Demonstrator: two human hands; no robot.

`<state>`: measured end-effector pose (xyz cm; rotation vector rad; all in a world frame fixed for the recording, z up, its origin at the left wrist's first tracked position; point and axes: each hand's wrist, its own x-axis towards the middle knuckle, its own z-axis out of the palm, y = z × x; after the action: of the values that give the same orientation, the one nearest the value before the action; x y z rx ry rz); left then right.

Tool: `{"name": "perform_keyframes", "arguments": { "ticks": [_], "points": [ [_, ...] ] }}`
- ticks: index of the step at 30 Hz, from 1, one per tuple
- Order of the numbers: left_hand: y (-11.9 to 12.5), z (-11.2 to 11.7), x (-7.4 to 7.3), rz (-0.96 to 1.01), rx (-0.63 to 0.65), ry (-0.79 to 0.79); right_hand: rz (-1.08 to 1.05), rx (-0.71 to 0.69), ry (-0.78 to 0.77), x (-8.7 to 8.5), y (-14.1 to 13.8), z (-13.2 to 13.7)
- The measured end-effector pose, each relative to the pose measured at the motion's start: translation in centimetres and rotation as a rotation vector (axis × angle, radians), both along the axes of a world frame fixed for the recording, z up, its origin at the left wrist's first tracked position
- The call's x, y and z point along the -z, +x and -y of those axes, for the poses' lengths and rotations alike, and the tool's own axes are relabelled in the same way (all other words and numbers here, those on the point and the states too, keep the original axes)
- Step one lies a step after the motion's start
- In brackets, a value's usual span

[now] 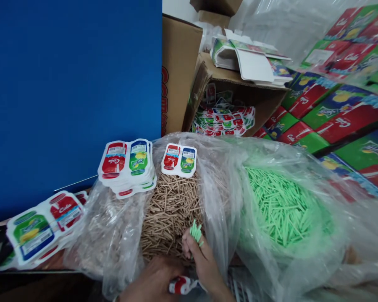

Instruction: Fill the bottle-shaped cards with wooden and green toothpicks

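My right hand (197,251) is closed round a small bundle of green sticks (195,233), held over the near edge of a clear bag of brown sticks (171,205). Beside it, low in the view, my left hand (159,277) is curled with its fingertips mostly hidden. A small red-and-white packet (179,285) pokes out from under that hand and appears gripped by it. On the brown sticks lies a double Cola and Sprite card (179,160). To the right, another clear bag holds loose green sticks (280,205).
Stacks of printed cards (126,167) rest on the left bag and at the far left (45,226). An open cardboard box (204,71) holds more cards. A blue panel (72,84) rises at left; printed cartons (340,113) are piled at right.
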<state>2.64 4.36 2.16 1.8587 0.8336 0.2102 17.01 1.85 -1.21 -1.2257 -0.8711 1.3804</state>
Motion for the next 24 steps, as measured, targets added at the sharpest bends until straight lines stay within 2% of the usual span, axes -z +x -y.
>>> {"name": "perform_keyframes", "arguments": {
  "ticks": [2, 4, 7, 10, 13, 20, 24],
  "points": [
    [-0.5, -0.3, 0.2, -0.039, 0.057, 0.035, 0.147, -0.012, 0.054, 0.7, 0.6, 0.4],
    [-1.1, -0.7, 0.5, -0.046, 0.012, 0.040, 0.246, -0.029, 0.089, 1.4, 1.1, 0.9],
    [-1.9, -1.2, 1.1, 0.002, -0.275, -0.042, 0.308, -0.058, 0.123, 2.0, 1.7, 1.4],
    [-1.9, -1.5, 1.5, 0.109, -0.641, -0.301, 0.315, -0.065, 0.138, 2.2, 2.0, 1.6],
    [-1.2, -1.8, 1.7, 0.229, -0.842, -0.493, 0.307, -0.044, 0.150, 2.1, 2.1, 1.6],
    [0.1, -2.0, 2.7, 0.273, -0.904, -0.424, 0.292, -0.044, 0.128, 2.0, 2.3, 1.8],
    [0.2, -2.2, 2.5, 0.279, -0.886, -0.443, 0.296, -0.052, 0.137, 2.4, 2.4, 2.1]
  ]
}}
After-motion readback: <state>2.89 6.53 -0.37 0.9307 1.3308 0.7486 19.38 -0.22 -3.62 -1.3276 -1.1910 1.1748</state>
